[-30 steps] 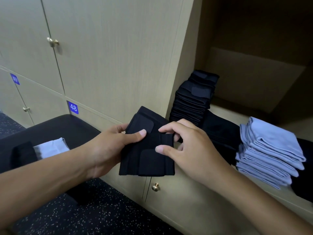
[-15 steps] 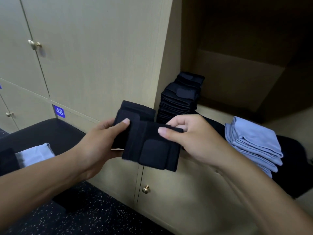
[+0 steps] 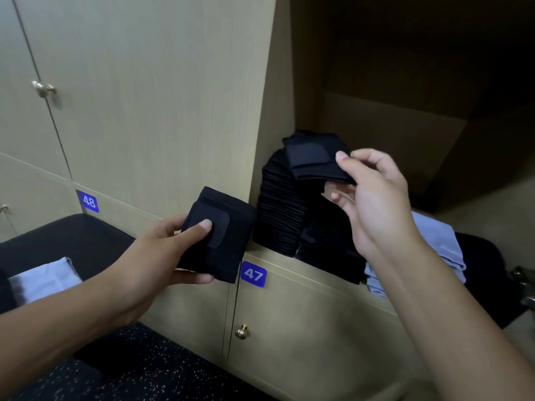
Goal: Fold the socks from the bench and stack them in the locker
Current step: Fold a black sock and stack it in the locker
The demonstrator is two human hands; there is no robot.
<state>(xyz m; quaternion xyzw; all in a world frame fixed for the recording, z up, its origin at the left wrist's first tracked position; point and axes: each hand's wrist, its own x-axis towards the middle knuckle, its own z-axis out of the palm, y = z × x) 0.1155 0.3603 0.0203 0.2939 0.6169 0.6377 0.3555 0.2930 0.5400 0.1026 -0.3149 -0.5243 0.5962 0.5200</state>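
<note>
Each hand grips one folded black sock
Left hand point(image 3: 150, 261) clasps a sock point(image 3: 220, 235); right hand point(image 3: 373, 198) pinches another sock point(image 3: 312, 160) above the locker stack point(image 3: 278, 215)

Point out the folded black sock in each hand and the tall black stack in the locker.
Left-hand sock point(image 3: 228, 241), head view, middle of its front face.
Right-hand sock point(image 3: 312, 162), head view, upper flat face.
Black stack point(image 3: 279, 215), head view, its layered side.

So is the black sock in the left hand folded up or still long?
Folded. The sock is a small flat square, pinched in the left hand by thumb and fingers.
</note>
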